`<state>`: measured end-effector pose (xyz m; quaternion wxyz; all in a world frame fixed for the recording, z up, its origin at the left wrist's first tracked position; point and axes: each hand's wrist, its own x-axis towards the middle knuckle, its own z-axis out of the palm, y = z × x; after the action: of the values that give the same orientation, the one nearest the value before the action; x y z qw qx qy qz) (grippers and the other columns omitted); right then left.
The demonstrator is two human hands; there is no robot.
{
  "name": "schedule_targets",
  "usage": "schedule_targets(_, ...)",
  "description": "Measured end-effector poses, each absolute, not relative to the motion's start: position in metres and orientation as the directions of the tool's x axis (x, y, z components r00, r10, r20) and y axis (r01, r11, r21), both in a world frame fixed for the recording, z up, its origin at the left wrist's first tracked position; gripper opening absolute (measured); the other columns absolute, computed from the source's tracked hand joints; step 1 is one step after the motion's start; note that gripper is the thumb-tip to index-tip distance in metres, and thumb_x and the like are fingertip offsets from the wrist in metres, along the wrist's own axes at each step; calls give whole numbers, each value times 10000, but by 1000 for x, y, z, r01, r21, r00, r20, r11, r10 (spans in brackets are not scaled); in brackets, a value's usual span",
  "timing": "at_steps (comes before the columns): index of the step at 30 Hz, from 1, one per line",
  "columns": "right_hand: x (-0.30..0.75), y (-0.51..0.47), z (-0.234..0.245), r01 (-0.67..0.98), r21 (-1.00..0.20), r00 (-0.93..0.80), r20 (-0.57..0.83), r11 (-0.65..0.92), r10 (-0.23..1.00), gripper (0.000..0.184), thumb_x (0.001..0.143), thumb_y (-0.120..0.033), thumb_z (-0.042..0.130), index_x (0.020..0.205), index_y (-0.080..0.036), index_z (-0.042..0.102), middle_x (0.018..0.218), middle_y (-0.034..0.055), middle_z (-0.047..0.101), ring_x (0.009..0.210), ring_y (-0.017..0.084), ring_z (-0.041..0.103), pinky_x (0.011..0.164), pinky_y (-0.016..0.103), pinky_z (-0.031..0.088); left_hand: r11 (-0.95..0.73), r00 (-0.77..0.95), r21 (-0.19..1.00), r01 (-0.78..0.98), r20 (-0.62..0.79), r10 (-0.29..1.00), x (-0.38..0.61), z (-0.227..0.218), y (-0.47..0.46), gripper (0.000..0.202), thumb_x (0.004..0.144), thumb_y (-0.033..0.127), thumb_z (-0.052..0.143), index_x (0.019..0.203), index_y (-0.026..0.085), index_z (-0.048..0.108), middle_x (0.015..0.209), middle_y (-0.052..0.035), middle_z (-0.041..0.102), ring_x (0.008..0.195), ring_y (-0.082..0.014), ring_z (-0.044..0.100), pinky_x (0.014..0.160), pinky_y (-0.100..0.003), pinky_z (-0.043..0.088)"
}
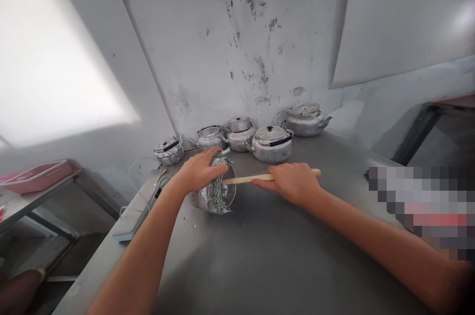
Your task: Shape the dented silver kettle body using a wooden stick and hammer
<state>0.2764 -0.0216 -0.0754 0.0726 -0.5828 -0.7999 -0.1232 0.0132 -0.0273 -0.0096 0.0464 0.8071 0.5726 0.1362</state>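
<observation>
My left hand [200, 170] is closed over the top of a silver metal kettle [211, 195] that lies tipped on its side on the grey table [267, 255], its open mouth facing right. My right hand [291, 182] is wrapped around a wooden stick [247, 179]. The stick lies level and its left end reaches into the kettle's mouth. A thin wire handle loops around the kettle's opening.
Several silver kettles with lids [272, 142] stand in a row at the back of the table against a stained white wall. A flat device with white cables [139, 206] lies at the table's left edge. A red tray [37, 175] sits on a bench at left.
</observation>
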Motion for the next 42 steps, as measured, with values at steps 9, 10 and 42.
schedule_targets(9, 278, -20, -76, 948, 119, -318, 267, 297, 910, 780, 913, -814, 276, 772, -187, 718, 798, 125, 758, 765, 294, 734, 650, 338, 441, -325, 294, 231, 917, 157, 943, 15, -8, -30, 691, 930, 580, 456, 1517, 217, 465, 1455, -121, 591, 1282, -387, 575, 1043, -438, 430)
schedule_targets(10, 278, -20, -76, 951, 118, -306, 265, 285, 914, 776, 917, -809, 279, 766, -186, 717, 789, 126, 755, 762, 292, 733, 649, 337, 439, -322, 292, 236, 917, 154, 944, 15, -8, -30, 680, 931, 572, 458, 1513, 221, 468, 1444, -119, 599, 1272, -385, 581, 1036, -438, 433)
schedule_targets(42, 281, -19, -75, 960, 103, -278, 262, 259, 924, 750, 915, -810, 296, 762, -198, 700, 783, 111, 746, 768, 292, 730, 644, 338, 422, -346, 308, 244, 906, 183, 934, 15, -11, -28, 667, 925, 542, 474, 1505, 211, 473, 1446, -114, 591, 1269, -384, 573, 1041, -452, 428)
